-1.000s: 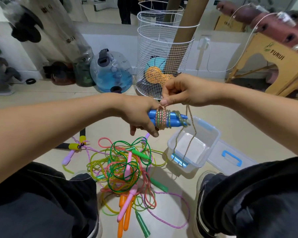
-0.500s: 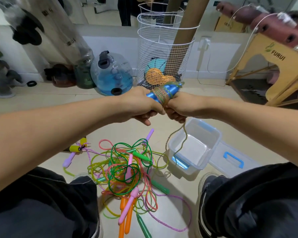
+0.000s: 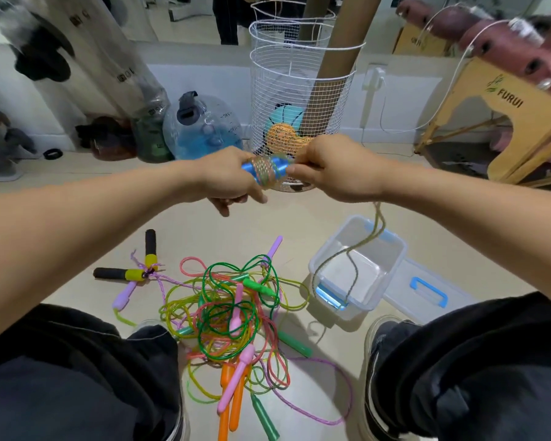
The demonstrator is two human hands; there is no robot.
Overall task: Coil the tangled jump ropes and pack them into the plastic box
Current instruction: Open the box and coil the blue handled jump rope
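While rope dangles in, plastic box (image 3: 392,265) sits lidless.

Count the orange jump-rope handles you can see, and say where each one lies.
2: both orange handles lie side by side on the floor at the near edge of the tangled ropes, partly under a pink handle. More may be hidden.

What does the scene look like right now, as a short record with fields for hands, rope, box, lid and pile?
left hand: grips the blue handles
right hand: pinches the rope at the handles' end
rope: partly wound round the handles, loose tail hangs into the box
box: open, on the floor, holds only the tail
lid: off, beside the box
pile: tangled ropes on the floor between the feet
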